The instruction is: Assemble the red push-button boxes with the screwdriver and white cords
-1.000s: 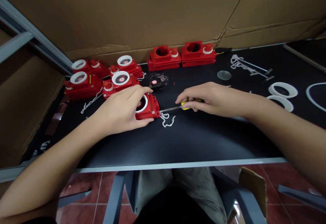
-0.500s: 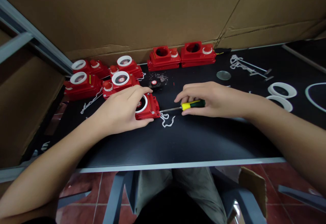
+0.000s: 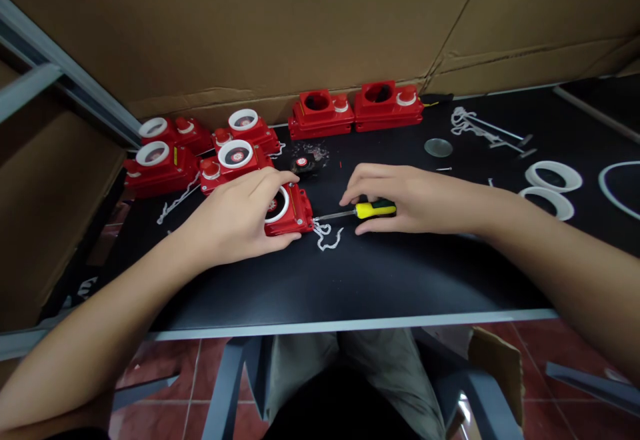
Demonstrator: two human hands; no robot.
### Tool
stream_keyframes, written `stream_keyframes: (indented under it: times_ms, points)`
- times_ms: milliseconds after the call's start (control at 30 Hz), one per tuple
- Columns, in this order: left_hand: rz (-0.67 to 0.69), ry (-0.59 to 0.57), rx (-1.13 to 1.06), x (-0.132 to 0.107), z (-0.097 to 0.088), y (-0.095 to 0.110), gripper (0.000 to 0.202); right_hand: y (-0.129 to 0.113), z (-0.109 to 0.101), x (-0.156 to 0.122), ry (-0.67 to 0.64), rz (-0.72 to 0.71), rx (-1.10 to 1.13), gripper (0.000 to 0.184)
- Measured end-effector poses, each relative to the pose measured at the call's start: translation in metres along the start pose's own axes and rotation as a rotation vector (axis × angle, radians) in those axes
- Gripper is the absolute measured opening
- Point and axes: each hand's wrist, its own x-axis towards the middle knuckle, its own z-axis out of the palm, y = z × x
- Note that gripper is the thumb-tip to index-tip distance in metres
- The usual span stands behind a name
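My left hand (image 3: 245, 217) is wrapped over a red housing (image 3: 300, 210) with a white ring around its round window, pressing it to the black table. Most of that housing's left part is hidden under the hand. In my right hand (image 3: 395, 197) is a screwdriver (image 3: 373, 210) with a yellow and dark green handle. It lies nearly level, its shaft pointing left and its tip at the housing's right end. Beside the tip, a white cord (image 3: 327, 240) curls on the table from that same end.
Several similar red housings stand at the left; two without white rings (image 3: 320, 120) are at the back wall. A glass disc (image 3: 439, 147), a screw (image 3: 443, 169), corded metal rods (image 3: 493, 130) and white rings (image 3: 555, 177) lie to the right. Cardboard (image 3: 300, 27) closes the back.
My right hand's fingers have loosened and shifted slightly around the screwdriver handle, which shows more yellow now. The screwdriver tip stays at the housing's end; my left hand keeps its hold.
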Motion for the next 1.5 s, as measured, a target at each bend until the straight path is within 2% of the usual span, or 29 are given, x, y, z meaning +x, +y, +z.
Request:
stream_keyframes:
  times_ms: [167, 433, 700, 900, 1133, 1300, 1500]
  points:
    - [0.006, 0.017, 0.016, -0.001, 0.0015, -0.0013, 0.07, 0.002, 0.0006, -0.0019, 0.009, -0.004, -0.065, 0.027]
    - [0.028, 0.03, 0.015, -0.0005, 0.0034, -0.0028, 0.07, -0.0004, -0.0024, -0.0028, 0.035, 0.006, -0.053, 0.034]
    - [0.01, 0.017, 0.006, -0.0016, 0.0026, -0.0048, 0.071, -0.0047, -0.0054, -0.0011, -0.03, 0.072, -0.036, 0.03]
    - [0.007, 0.015, 0.002, -0.0008, 0.0028, -0.004, 0.07, -0.0021, -0.0007, -0.0003, -0.002, 0.014, -0.019, 0.034]
    - [-0.023, -0.007, -0.001, -0.0006, 0.0011, -0.0028, 0.07, -0.002, -0.001, -0.0023, 0.007, 0.028, -0.058, 0.024]
    - [-0.026, -0.009, 0.009, -0.0002, 0.0011, -0.0024, 0.07, -0.0005, -0.0021, -0.0026, 0.026, 0.01, -0.068, 0.03]
    - [-0.014, 0.004, 0.015, -0.0002, 0.0022, -0.0036, 0.07, -0.0003, -0.0037, -0.0039, 0.012, 0.057, -0.05, 0.037]
